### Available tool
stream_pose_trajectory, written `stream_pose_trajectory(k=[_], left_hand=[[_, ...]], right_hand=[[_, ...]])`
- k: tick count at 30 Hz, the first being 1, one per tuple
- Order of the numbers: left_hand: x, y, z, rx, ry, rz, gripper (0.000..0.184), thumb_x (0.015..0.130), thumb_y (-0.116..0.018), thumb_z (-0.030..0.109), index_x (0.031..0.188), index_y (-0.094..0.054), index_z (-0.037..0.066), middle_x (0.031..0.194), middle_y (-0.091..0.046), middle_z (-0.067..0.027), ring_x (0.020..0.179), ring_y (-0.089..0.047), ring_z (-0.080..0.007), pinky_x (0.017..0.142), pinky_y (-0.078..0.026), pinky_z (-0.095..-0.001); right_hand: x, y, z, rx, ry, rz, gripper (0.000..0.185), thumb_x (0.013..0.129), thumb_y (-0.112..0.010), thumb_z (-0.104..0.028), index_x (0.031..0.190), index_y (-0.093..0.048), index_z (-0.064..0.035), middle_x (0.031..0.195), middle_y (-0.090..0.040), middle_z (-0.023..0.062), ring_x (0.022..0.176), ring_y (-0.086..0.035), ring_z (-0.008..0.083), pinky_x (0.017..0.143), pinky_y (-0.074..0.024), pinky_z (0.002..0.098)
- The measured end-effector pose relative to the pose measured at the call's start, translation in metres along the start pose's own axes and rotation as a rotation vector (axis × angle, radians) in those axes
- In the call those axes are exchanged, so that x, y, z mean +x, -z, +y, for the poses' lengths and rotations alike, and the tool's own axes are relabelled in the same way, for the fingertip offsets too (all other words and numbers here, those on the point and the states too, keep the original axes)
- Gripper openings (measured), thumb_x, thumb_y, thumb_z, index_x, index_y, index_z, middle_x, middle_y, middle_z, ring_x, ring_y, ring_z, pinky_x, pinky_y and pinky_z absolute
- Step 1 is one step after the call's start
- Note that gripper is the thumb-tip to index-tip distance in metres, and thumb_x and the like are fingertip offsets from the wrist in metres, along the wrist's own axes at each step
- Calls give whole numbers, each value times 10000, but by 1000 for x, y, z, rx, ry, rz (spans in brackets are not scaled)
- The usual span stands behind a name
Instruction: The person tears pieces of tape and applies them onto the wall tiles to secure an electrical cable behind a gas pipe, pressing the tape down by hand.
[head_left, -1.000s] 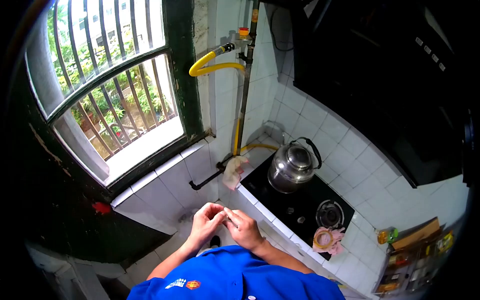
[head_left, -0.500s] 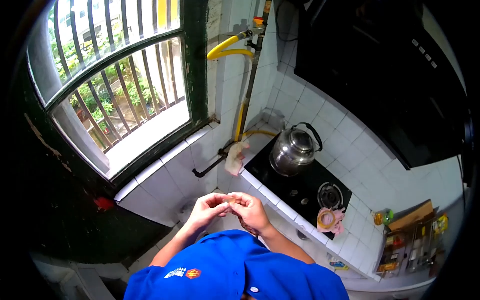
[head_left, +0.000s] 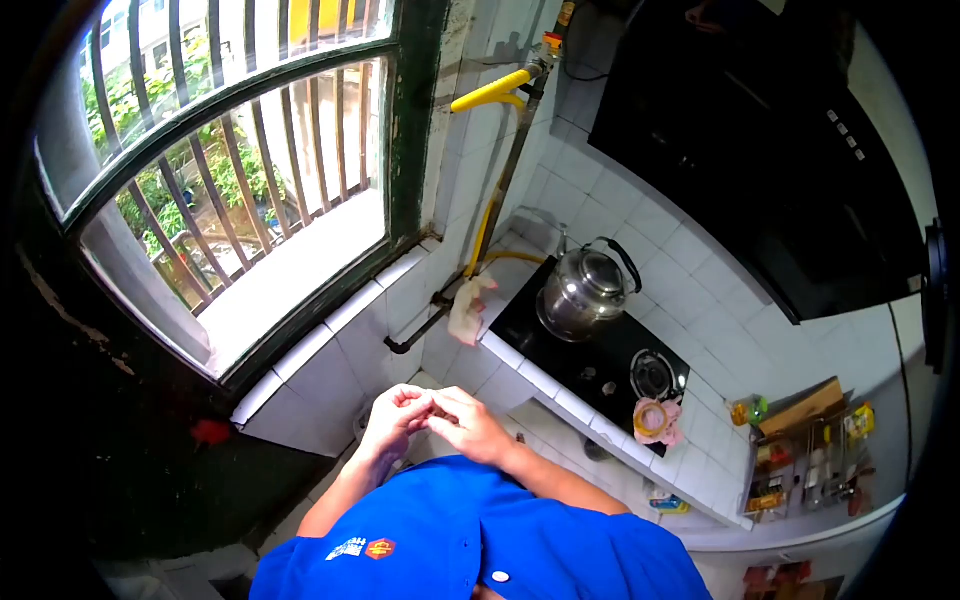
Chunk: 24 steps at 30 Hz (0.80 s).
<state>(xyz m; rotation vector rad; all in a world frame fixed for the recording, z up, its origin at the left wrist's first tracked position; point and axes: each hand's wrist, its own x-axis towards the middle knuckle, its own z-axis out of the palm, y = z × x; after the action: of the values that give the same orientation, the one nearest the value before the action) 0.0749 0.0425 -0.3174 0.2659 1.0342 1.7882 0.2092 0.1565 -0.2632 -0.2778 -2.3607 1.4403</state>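
Observation:
Just in front of the blue shirt, my left hand and my right hand meet at their fingertips. The fingers of both are pinched together around something too small to make out. Beyond them, a steel kettle with a black handle stands on the far burner of the black gas stove. A pink cloth with a yellowish ring on it lies at the stove's near right corner, and neither hand touches it.
A barred window with a dark green frame is at the left. A yellow gas hose and pipe run up the corner. A pale cloth hangs beside the counter. The black range hood overhangs the right. Bottles and packets fill a rack.
The view has shifted and turned, bringing more of the right-hand counter into sight. My hands stay together at the fingertips, with small finger movements, and now sit slightly further left in view.

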Motion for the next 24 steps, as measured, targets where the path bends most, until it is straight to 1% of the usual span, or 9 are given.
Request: stream_pose_trajectory(k=[3, 5, 8, 12, 16, 18, 19, 20, 24], left_hand=[[6, -2, -6, 41, 17, 23, 194, 902, -733, 141, 972, -606, 11, 830, -664, -63, 682, -627, -106, 622, -544, -215], [8, -5, -5, 95, 46, -20, 188, 889, -750, 137, 942, -613, 20, 795, -653, -47, 663, -615, -92, 608, -533, -205], [13, -11, -9, 274, -78, -4, 158, 881, -749, 106, 942, -621, 37, 842, -682, -59, 698, -648, -93, 609, -552, -215], [15, -20, -5, 228, -43, -78, 153, 877, -735, 50, 985, -641, -5, 880, -693, -91, 758, -676, -143, 658, -563, -259], [16, -34, -3, 265, -45, -138, 108, 863, -751, 47, 893, -660, -1, 844, -690, -81, 719, -660, -131, 646, -546, -253], [17, -44, -6, 480, -143, -107, 134, 825, -788, 42, 831, -659, 7, 825, -681, -55, 693, -630, -105, 632, -520, -238], [18, -52, -10, 716, -358, -91, 177, 792, -820, 50, 776, -648, 11, 795, -670, -32, 668, -593, -78, 612, -501, -234], [18, -57, -14, 833, -377, -76, 204, 781, -828, 43, 757, -628, 16, 772, -662, -25, 673, -592, -69, 603, -497, -231], [19, -81, -19, 975, -276, 16, 253, 763, -855, 92, 850, -633, 8, 780, -668, -32, 724, -603, -69, 644, -529, -253]], right_hand=[[-2, 1, 6, -182, 36, 55, 330, 909, -663, -113, 1225, -641, -22, 1074, -624, 117, 950, -630, 249, 833, -514, 329], [-3, 8, 16, -176, 57, 92, 307, 924, -654, -110, 1221, -652, -33, 1000, -636, 97, 884, -634, 193, 772, -518, 316], [-4, 21, 22, 383, -308, -39, 282, 977, -596, -130, 1232, -660, -27, 907, -659, 29, 750, -620, 91, 700, -519, 246], [-2, 39, 28, 579, -459, -120, 250, 971, -600, -119, 1191, -661, -17, 877, -674, 12, 762, -635, 89, 704, -530, 238], [-6, 55, 49, 823, -531, -140, 185, 945, -635, -97, 1080, -649, 29, 918, -690, 62, 801, -667, 122, 736, -555, 260], [-9, 54, 68, 988, -583, -71, 195, 940, -642, -95, 1090, -644, 29, 932, -692, 72, 825, -671, 132, 765, -559, 270], [-10, 53, 80, 1137, -646, 0, 206, 936, -649, -94, 1101, -638, 29, 947, -694, 82, 849, -675, 141, 793, -562, 279], [-12, 54, 91, 1230, -608, -21, 244, 925, -669, -98, 1139, -635, 15, 1003, -697, 95, 910, -681, 163, 846, -560, 292], [-15, 68, 88, 1089, -573, -84, 321, 934, -638, -59, 1240, -602, 31, 1102, -689, 118, 963, -679, 173, 878, -552, 303]])
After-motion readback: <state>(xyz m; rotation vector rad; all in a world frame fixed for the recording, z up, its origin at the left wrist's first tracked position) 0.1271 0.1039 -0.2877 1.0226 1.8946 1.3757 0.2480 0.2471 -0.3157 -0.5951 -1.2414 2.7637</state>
